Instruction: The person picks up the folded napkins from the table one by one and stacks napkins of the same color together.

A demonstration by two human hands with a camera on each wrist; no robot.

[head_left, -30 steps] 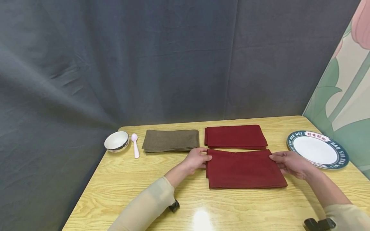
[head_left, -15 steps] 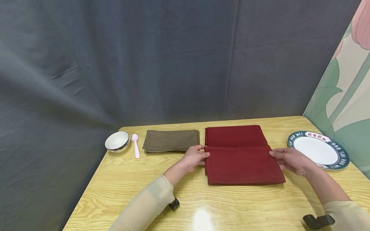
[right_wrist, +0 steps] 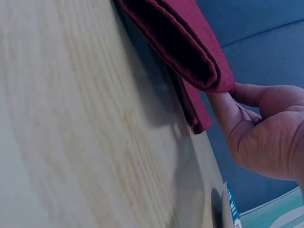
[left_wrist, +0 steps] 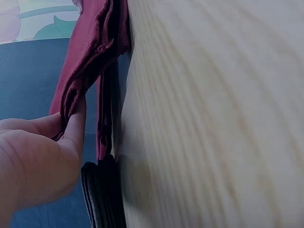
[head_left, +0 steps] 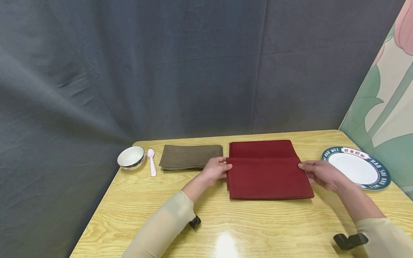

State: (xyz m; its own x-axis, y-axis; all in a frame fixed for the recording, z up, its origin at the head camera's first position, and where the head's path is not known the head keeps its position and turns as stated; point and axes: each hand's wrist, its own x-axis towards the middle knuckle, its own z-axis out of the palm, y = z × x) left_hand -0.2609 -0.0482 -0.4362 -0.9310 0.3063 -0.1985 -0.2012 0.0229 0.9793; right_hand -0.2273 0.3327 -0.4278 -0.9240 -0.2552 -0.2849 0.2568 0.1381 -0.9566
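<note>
Two hands held one folded red cloth (head_left: 269, 178) by its short edges above the wooden surface (head_left: 226, 229). The left hand (head_left: 215, 171) pinched the cloth's left edge, thumb on top and fingers (left_wrist: 73, 128) underneath; the grip was narrow and closed on the fabric. The right hand (head_left: 319, 173) pinched the right edge in the same manner, fingers (right_wrist: 223, 109) under the fold. The held cloth's far edge overlapped a second red cloth (head_left: 261, 148) lying flat behind it. One brown cloth (head_left: 191, 156) lay left of that, then a pink spoon (head_left: 151, 162) and a white bowl (head_left: 130, 157). One plate (head_left: 355, 167) sat at the right edge.
</note>
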